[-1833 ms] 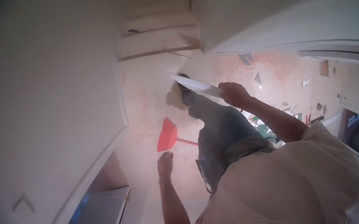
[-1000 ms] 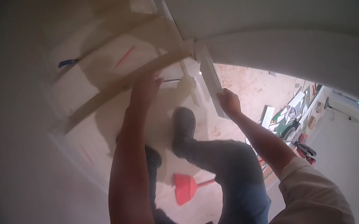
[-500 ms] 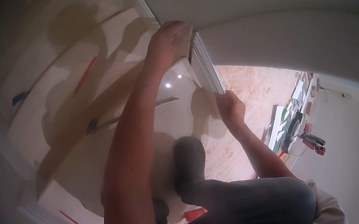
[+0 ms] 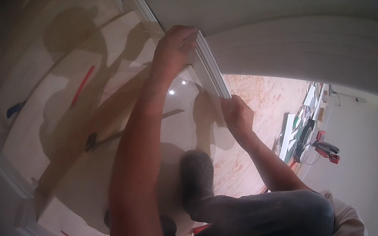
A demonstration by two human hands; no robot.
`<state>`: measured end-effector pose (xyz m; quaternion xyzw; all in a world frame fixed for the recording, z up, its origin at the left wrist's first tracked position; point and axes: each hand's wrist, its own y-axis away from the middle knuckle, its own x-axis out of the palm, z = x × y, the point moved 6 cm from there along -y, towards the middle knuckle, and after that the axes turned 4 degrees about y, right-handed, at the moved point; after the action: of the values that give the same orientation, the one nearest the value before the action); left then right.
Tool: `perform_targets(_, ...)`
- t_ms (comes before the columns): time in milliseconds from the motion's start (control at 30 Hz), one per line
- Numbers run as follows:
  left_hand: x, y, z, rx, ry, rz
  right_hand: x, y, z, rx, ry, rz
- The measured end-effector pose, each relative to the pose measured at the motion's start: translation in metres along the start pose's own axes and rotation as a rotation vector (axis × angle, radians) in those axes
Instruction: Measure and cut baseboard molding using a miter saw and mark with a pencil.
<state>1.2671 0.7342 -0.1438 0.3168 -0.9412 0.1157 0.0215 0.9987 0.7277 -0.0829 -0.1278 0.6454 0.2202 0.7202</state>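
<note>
A short piece of white grooved baseboard moulding [image 4: 210,63] stands on edge by the right wall, above a stair step. My left hand [image 4: 175,45] is closed at its upper end, with the fingers bent against it and partly hidden. Lower down, my right hand [image 4: 238,115] grips the other end between thumb and fingers. On the step left of the moulding lies a thin metal tool with a dark end [image 4: 91,142], perhaps a try square; my left forearm covers part of it. A red pencil-like stick [image 4: 83,86] rests on the step beyond.
Fixed white moulding [image 4: 144,4] runs along the wall farther up, with more at the lower left [image 4: 43,234]. A dark blue object [image 4: 14,109] sits at a step's edge. At right are a pile of strips and tools [image 4: 302,128] and a red-and-grey tool [image 4: 327,150].
The moulding has shifted left, and its upper end now meets my left hand, where a gap showed before. My right hand moved slightly left with it. The view has shifted a little.
</note>
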Motion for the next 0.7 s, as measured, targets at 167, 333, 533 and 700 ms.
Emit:
perform_targets(167, 0.0045, 0.0061, -0.0054, 0.025, -0.067, -0.014, -0.0066, 0.0014, 0.0045, -0.128, 0.048, -0.097)
perform_targets(333, 0.0051, 0.0083, -0.0091, 0.017, -0.144, -0.011, -0.0072, 0.0002, 0.0003, -0.096, 0.081, -0.059)
perform_targets(533, 0.0046, 0.0097, -0.0079, 0.039, -0.139, -0.015, -0.0031, -0.0023, 0.0005, -0.073, 0.127, -0.029)
perform_targets(700, 0.0045, 0.0102, -0.0039, 0.041, -0.173, 0.01, -0.0008, -0.0041, 0.0006, -0.05, 0.162, -0.016)
